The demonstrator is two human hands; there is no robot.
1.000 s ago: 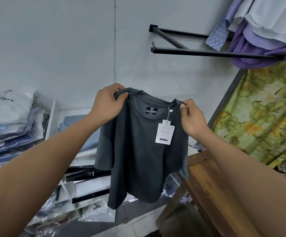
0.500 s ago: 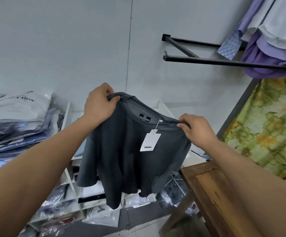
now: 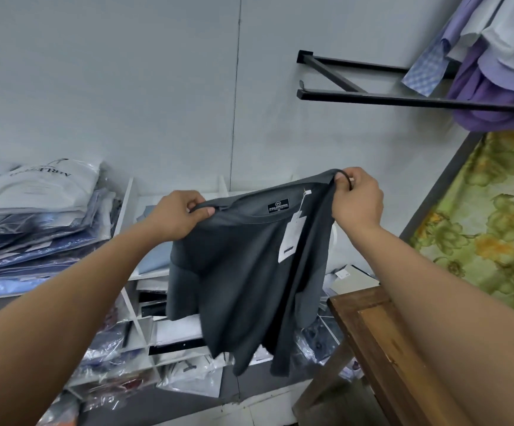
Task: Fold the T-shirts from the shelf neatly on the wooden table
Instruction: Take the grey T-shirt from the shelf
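Observation:
A dark grey T-shirt (image 3: 243, 278) hangs in the air in front of me, with a black neck label and a white price tag (image 3: 291, 239) dangling from the collar. My left hand (image 3: 177, 215) pinches its left shoulder. My right hand (image 3: 357, 199) grips the right shoulder, held higher than the left. The shirt's body droops down in front of the white shelf (image 3: 145, 272). The corner of the wooden table (image 3: 369, 321) sits at lower right, under my right forearm.
Stacks of bagged shirts (image 3: 31, 222) lie on the shelf at left, with more bagged items (image 3: 188, 376) on the floor. A black wall rail (image 3: 403, 101) carries hanging purple and white shirts (image 3: 495, 72) at top right. A floral curtain (image 3: 489, 222) hangs on the right.
My right hand has risen and my left hand has dropped, tilting the shirt the other way. The shirt has shifted right, toward the table.

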